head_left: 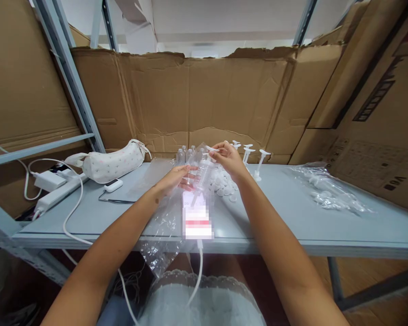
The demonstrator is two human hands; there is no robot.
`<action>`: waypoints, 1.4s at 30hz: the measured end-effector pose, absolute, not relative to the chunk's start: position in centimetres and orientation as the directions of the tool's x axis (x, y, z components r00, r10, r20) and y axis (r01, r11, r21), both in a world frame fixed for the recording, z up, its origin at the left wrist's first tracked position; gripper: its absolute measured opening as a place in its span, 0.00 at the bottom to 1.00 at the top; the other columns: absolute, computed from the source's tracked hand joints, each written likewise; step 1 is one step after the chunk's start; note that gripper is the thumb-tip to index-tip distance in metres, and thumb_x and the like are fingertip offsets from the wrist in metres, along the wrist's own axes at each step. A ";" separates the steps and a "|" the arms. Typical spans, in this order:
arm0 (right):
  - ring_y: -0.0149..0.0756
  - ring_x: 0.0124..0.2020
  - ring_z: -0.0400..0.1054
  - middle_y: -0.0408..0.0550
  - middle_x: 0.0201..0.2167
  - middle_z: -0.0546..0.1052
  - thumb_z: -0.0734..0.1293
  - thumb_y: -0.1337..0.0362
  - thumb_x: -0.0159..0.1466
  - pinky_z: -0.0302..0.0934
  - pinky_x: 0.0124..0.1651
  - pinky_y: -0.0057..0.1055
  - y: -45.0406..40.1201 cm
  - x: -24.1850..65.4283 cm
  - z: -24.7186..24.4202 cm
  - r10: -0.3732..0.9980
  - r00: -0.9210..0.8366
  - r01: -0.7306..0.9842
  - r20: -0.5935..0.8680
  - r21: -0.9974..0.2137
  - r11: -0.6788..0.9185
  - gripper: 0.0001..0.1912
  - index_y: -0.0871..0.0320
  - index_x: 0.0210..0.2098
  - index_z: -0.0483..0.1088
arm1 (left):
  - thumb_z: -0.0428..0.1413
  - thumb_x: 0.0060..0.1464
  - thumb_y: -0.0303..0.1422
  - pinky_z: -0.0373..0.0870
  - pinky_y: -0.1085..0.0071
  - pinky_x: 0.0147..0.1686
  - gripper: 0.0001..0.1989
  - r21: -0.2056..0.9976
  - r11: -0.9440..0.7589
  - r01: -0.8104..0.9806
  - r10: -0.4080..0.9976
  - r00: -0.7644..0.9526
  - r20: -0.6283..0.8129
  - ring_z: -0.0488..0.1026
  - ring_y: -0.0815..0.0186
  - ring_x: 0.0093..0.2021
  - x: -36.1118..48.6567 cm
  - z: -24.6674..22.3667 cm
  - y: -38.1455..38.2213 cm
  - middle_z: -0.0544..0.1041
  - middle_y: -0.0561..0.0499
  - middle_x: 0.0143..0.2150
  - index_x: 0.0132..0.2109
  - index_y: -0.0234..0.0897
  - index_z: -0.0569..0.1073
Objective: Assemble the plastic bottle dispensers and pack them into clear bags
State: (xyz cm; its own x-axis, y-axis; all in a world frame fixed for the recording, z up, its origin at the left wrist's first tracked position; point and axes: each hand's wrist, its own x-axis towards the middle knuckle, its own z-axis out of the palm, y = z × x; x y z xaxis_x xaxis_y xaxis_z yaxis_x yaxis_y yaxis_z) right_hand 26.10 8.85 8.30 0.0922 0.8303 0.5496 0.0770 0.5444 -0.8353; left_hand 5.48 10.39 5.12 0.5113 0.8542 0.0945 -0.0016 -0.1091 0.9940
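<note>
My left hand (pixel 179 177) has its fingers bent around a clear plastic bag (pixel 163 226), which hangs down over the table edge. Some of those fingers show through the plastic. In or behind the film stands a clear syringe-like tube (pixel 203 174) with printed marks; whether it is inside the bag I cannot tell. My right hand (pixel 225 156) pinches the white T-shaped plunger (pixel 211 149) at its top. Below both hands lies a lit phone (pixel 197 217), its screen blurred. Small white round caps (pixel 222 181) are heaped beside the tube.
White plungers (pixel 260 165) stand upright behind the right hand, and clear bottles (pixel 180 156) at the back. A bag of white parts (pixel 326 190) lies right. Left are a patterned pouch (pixel 114 160), power strip (pixel 59 197) and small white device (pixel 113 185). Cardboard (pixel 207 95) walls the back.
</note>
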 end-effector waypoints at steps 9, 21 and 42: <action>0.52 0.63 0.57 0.51 0.47 0.76 0.71 0.38 0.51 0.56 0.58 0.48 7.1 25.7 9.0 0.835 -0.068 0.218 0.546 -0.809 0.546 0.23 0.52 0.29 0.77 | 0.51 0.60 0.47 0.73 0.70 0.28 0.21 0.992 -0.122 -0.018 0.909 0.400 0.119 0.76 0.65 0.29 5.3 5.9 10.1 0.79 0.44 0.36 0.51 0.37 0.75; 0.43 0.48 0.72 0.54 0.57 0.69 0.76 0.58 0.52 0.71 0.42 0.41 7.2 22.5 7.8 0.936 0.002 -0.156 0.352 -0.924 0.348 0.51 0.37 0.66 0.46 | 0.44 0.66 0.42 0.74 0.69 0.34 0.20 0.931 -0.113 -0.347 0.974 0.148 0.173 0.75 0.68 0.29 5.1 7.5 9.8 0.79 0.45 0.41 0.55 0.36 0.70; 0.46 0.48 0.71 0.52 0.47 0.77 0.77 0.54 0.50 0.65 0.49 0.44 6.6 20.9 6.9 0.980 -0.189 -0.015 0.070 -0.998 0.068 0.38 0.50 0.57 0.62 | 0.49 0.64 0.35 0.63 0.76 0.32 0.13 0.909 -0.255 -0.331 0.958 0.039 0.283 0.69 0.73 0.30 6.0 6.5 9.5 0.77 0.48 0.37 0.44 0.34 0.76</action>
